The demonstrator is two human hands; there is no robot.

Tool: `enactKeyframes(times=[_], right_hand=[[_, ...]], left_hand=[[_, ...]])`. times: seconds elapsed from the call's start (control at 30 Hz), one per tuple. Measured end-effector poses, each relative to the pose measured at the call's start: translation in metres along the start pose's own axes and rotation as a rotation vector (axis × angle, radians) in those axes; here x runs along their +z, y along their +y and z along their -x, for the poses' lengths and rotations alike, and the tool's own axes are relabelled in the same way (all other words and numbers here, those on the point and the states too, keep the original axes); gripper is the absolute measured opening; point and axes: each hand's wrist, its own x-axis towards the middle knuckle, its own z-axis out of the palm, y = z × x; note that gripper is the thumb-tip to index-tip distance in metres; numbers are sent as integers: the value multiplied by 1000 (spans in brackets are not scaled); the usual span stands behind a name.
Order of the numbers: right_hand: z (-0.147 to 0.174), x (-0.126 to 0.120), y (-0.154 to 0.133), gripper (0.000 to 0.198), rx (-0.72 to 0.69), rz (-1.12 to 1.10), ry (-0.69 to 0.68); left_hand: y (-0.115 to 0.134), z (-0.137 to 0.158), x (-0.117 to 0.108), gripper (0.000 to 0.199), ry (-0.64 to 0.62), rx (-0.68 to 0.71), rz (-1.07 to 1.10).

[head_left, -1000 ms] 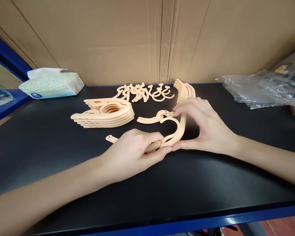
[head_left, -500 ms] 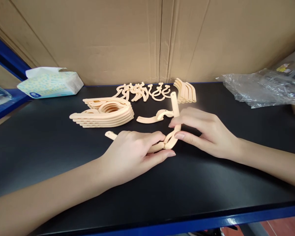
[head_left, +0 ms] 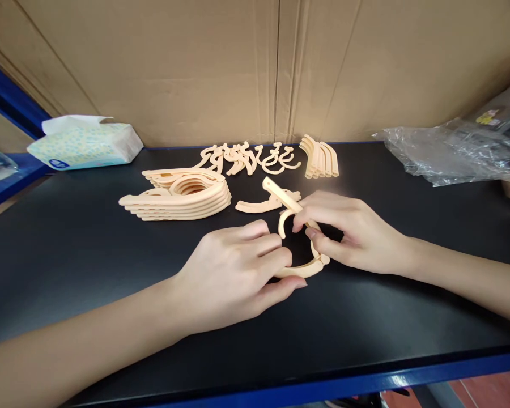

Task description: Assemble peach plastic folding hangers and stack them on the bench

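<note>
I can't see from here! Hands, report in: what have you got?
Left hand and right hand both gripping one folding peach hanger. Loose hanger arm just behind it. Stacked hangers off to the left, apart.

A black counter [head_left: 89, 272] with a blue front edge ran beneath a wall of brown cardboard [head_left: 221, 68]. A soft pack of tissues [head_left: 85, 144] lay at the far left. At the far right sat crumpled clear plastic bags [head_left: 454, 153]. A stack of peach hangers [head_left: 176, 195] rested left of centre, with small hooks [head_left: 246, 158] and a bundle of curved pieces [head_left: 321, 157] behind, near the cardboard.
</note>
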Motion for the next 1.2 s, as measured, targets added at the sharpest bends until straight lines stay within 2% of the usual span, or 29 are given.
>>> enactKeyframes(times=[0.23,0.57,0.77,0.9,1.2], right_hand=[[-1,1,1,28,-48,14,-85],[3,2,1,29,-84,173,-11],[4,4,4,33,-71,208,7],[4,6,5,29,-34,196,45],[5,9,8,25,17,164,71]], left_hand=[[-3,-1,0,21,-37,27,93],[-4,-2,0,15,-59,9,185],[-4,-4,0,15,-28,34,109],[-5,-4,1,14,-10,43,39],[-8,-4,1,15,8,-8,-35]])
